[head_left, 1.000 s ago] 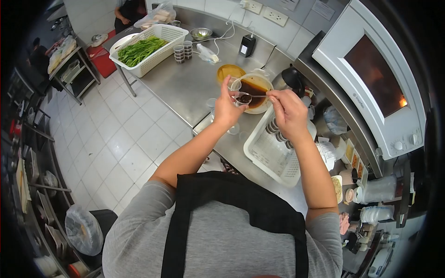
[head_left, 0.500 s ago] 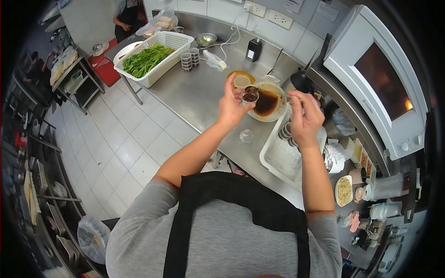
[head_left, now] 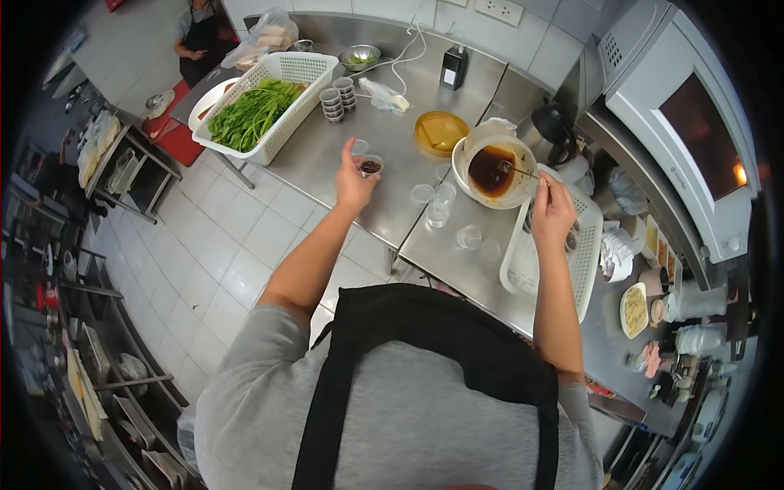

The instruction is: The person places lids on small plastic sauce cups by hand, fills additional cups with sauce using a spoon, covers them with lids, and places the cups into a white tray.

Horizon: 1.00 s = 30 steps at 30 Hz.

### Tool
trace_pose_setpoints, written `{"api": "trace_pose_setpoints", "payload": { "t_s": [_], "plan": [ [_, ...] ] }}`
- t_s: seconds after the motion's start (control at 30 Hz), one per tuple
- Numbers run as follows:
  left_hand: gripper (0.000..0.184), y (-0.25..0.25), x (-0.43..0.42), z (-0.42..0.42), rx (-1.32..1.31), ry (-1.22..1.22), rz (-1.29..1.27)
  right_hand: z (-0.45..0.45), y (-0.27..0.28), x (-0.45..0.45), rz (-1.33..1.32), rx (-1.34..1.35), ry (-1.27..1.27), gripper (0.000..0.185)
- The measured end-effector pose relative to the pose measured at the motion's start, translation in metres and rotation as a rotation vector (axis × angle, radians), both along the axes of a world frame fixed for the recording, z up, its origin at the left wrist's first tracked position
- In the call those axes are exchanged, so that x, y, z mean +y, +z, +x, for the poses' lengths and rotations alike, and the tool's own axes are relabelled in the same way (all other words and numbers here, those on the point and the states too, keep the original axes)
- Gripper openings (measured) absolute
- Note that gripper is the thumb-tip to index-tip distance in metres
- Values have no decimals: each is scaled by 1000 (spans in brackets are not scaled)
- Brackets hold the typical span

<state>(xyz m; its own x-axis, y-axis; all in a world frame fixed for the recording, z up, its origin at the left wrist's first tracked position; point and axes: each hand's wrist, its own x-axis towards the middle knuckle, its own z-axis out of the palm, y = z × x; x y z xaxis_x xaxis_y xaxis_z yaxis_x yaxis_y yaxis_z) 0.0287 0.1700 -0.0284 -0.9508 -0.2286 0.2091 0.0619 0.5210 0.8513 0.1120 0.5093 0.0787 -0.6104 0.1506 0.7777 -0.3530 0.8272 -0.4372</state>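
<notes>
My left hand (head_left: 354, 188) is closed round a small clear plastic cup (head_left: 371, 167) with dark sauce in it, off to the left over the steel table. Beside its fingers a clear lid (head_left: 359, 148) shows; whether the hand touches it I cannot tell. My right hand (head_left: 556, 211) pinches the thin handle of a metal spoon (head_left: 525, 172), whose head dips into the dark sauce. That sauce lies in a pale bowl (head_left: 523, 194) at the right. Clear cups (head_left: 438, 214) and a round lid (head_left: 422, 193) stand between my hands.
An amber lid (head_left: 441, 131) lies behind the bowl. Several filled cups (head_left: 331, 106) are stacked by a white basket (head_left: 322, 77) of green vegetables. Under my right forearm is another white basket (head_left: 514, 273) holding cups. A microwave (head_left: 637, 122) stands at the right. Another person (head_left: 198, 45) is at the back left.
My left hand has carried the filled cup leftward, away from the bowl. The spoon has moved from over the cup down into the bowl's sauce. The view has shifted slightly.
</notes>
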Motion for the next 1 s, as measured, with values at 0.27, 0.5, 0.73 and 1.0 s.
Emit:
{"api": "trace_pose_setpoints", "payload": {
  "t_s": [0.27,0.5,0.73,1.0],
  "plan": [
    [79,-20,-6,15,322,32,-273,-31,-38,-6,146,9,-87,17],
    [34,-29,80,79,244,-568,-296,-21,-54,-21,8,-249,-94,16],
    [18,-41,65,81,209,-506,-87,-26,-67,-36,-345,-346,13,19],
    [16,10,48,88,248,-343,28,-31,-66,-36,-1128,-456,267,25]
  ]
}}
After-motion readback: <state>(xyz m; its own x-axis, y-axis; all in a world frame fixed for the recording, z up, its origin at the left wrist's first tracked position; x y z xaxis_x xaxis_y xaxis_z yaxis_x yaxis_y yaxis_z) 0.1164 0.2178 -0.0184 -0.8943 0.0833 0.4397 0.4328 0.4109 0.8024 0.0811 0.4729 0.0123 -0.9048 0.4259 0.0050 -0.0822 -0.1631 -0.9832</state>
